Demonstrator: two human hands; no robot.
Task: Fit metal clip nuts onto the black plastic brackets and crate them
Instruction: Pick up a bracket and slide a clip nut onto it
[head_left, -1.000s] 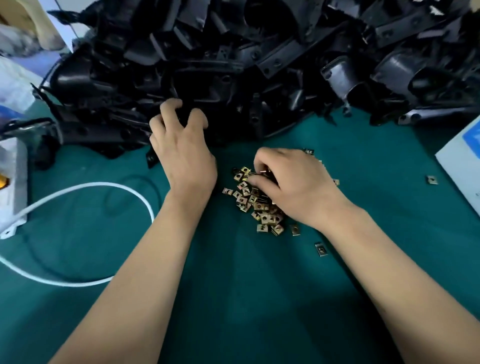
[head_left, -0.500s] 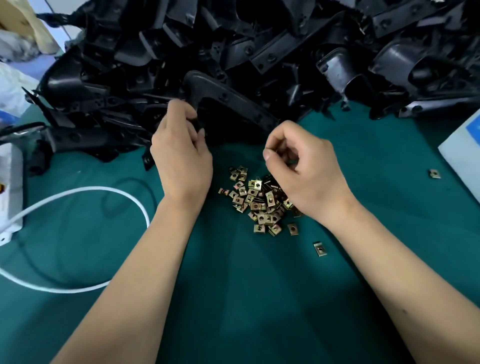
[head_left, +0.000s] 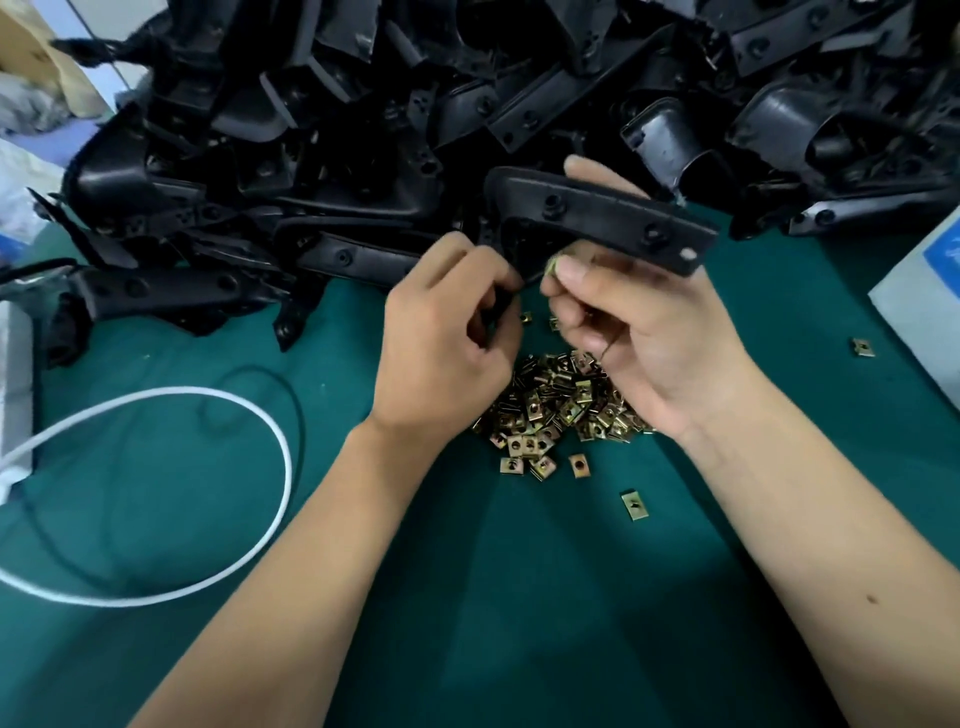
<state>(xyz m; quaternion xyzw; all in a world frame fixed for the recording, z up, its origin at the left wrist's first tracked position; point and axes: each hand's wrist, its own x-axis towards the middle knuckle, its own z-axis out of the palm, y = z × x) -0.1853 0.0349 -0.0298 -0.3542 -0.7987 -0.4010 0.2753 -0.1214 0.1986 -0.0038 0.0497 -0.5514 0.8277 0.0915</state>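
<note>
Since half a second ago a bracket (head_left: 602, 218) has come out of the pile (head_left: 467, 104) and now hangs above the green table (head_left: 519, 597), with both hands raised to it. The left hand (head_left: 441, 343) grips its lower end, fingers curled round the black plastic. The right hand (head_left: 639, 322) pinches a clip nut (head_left: 551, 266) between thumb and forefinger at the bracket's underside, its other fingers behind the bar; whether the nut is seated is too blurred to tell. The heap of nuts (head_left: 556, 405) lies under the hands, partly hidden by them. A white cable (head_left: 249, 415) loops at left. A white box (head_left: 924, 306) is cut off at the right edge, its blue label unreadable.
</note>
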